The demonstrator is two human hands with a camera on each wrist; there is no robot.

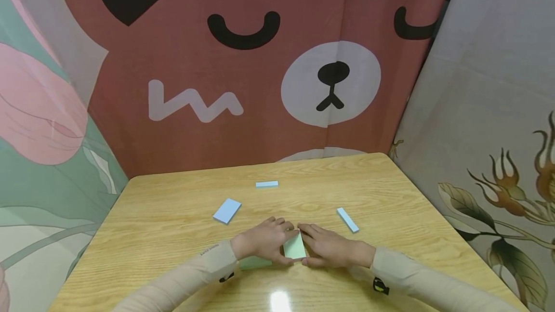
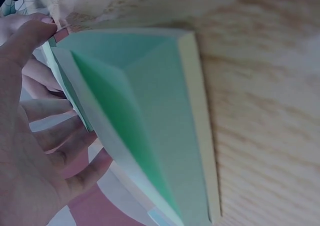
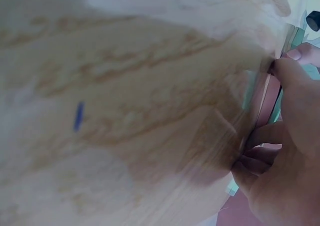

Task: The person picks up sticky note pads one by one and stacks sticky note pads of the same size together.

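Between both hands, near the table's front, is a small pale green sticky-note pad [image 1: 295, 247]. My left hand [image 1: 269, 240] holds its left side, thumb at the near corner and fingers toward the far end. At its right side my right hand [image 1: 328, 247] grips it, thumb at the near corner and fingertips at the far one. A second green sticky-note pad [image 1: 256, 263] lies under the left wrist, partly hidden. Up close in the left wrist view, this second pad [image 2: 165, 105] shows a lifted top sheet and a cream side.
A blue sticky-note pad [image 1: 227, 211] lies left of the hands. Narrow light blue pads lie farther off: one strip [image 1: 266, 184] toward the back, another strip [image 1: 348, 220] on the right. The wooden table [image 1: 182, 189] ends at a printed curtain [image 1: 208, 143].
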